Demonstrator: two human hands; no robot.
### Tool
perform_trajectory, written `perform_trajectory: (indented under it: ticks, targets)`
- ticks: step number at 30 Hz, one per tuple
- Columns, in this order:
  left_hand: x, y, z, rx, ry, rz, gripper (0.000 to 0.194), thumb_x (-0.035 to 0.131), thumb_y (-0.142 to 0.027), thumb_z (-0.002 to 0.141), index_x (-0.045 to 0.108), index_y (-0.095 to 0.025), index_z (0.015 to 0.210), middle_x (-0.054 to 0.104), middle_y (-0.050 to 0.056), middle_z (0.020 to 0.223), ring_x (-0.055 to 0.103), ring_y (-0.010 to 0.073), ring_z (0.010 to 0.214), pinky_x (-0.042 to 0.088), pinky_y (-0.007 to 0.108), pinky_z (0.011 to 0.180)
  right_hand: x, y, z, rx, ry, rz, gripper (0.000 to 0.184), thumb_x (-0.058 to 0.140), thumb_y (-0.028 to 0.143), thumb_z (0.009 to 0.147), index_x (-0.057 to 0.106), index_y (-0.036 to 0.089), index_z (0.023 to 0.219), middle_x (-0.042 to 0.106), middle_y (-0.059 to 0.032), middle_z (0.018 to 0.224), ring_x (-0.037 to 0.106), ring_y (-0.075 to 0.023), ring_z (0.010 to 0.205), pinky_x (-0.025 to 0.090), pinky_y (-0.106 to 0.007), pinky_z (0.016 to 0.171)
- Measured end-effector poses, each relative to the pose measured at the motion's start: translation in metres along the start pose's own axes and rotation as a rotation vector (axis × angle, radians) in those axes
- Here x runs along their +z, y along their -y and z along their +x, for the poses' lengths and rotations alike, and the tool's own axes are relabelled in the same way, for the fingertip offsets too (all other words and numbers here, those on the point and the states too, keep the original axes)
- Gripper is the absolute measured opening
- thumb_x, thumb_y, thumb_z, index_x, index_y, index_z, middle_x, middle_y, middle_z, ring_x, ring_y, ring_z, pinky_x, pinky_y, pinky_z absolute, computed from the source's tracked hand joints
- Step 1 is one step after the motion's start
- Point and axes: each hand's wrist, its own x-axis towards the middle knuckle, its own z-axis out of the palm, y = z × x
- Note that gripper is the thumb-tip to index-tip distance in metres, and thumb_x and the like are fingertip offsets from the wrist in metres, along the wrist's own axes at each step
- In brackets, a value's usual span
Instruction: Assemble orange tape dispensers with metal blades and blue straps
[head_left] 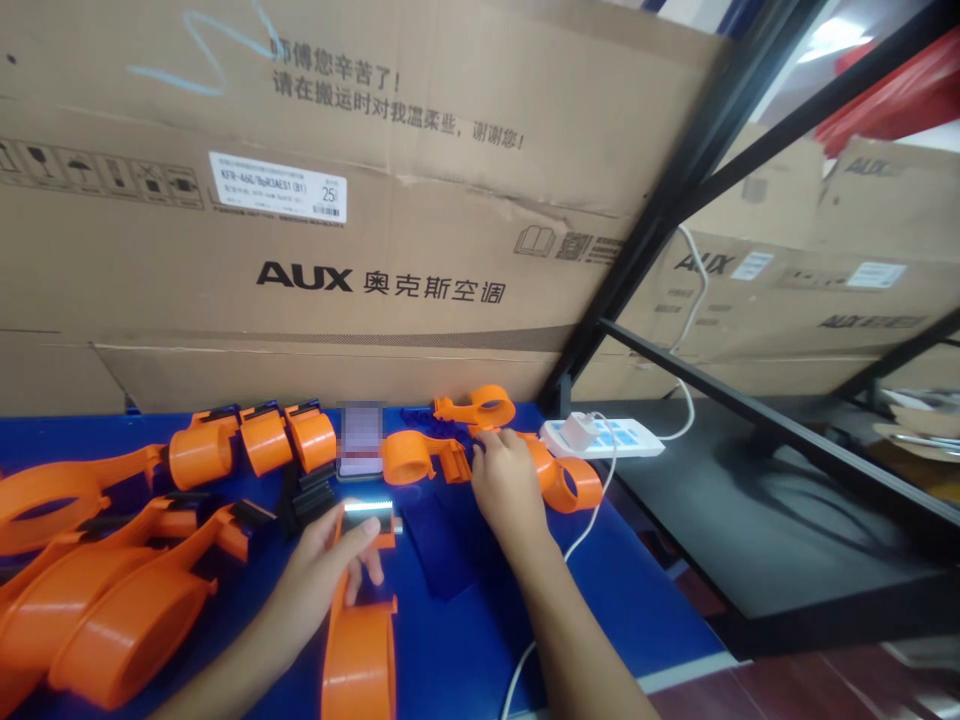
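My left hand point(330, 555) is closed around the upper part of an orange tape dispenser point(360, 660), its thumb lying across the head. A bright serrated metal blade point(367, 508) runs along the top of that head, and the dispenser's wide ring hangs toward the front. My right hand point(510, 480) reaches to the back of the table with its fingers curled downward. What its fingertips grip is hidden. Close to them lie a smaller orange dispenser point(409, 458), another at the back point(491, 406), and one on the right point(574, 485).
More orange dispensers point(135, 620) crowd the left of the blue table point(622, 600). A phone-like device point(361, 445) leans at the back beside black parts point(307, 495). A white power strip point(600, 437) with a trailing cable is at right. Large cartons point(375, 220) and a black rack post point(637, 200) stand behind.
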Motion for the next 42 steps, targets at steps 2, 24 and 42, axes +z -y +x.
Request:
perform_trajectory:
  ticks: [2,24,42]
  targets:
    - [0.000,0.000,0.000,0.006,-0.009,-0.003,0.033,0.064,-0.051,0.091,0.060,-0.019,0.086,0.069,0.003,0.066,0.048,0.0102,0.043,0.037,0.024,0.046,-0.002,0.004,-0.001,-0.036,-0.086,0.252,0.030,0.044,0.023,0.100,0.070,0.014,0.114,0.065,-0.0158,0.106,0.061,-0.0269,0.095,0.048,-0.038,0.090]
    - [-0.002,0.003,-0.002,0.025,0.029,-0.074,0.031,0.063,-0.049,0.093,0.062,-0.018,0.097,0.068,0.002,0.065,0.049,0.0092,0.043,0.035,0.022,0.045,0.021,0.047,-0.030,-0.099,0.593,1.198,0.073,0.052,0.030,0.099,0.020,0.015,0.163,0.048,0.0074,0.067,0.043,-0.0105,0.058,0.039,-0.023,0.058]
    - [-0.005,-0.001,0.006,0.026,-0.136,-0.163,0.033,0.065,-0.049,0.092,0.060,-0.017,0.086,0.066,0.000,0.063,0.045,0.0068,0.043,0.033,0.021,0.047,0.007,0.051,-0.025,-0.018,0.363,1.384,0.023,0.071,0.029,0.086,0.074,0.020,0.107,0.068,-0.0018,0.082,0.060,-0.0133,0.069,0.049,-0.028,0.067]
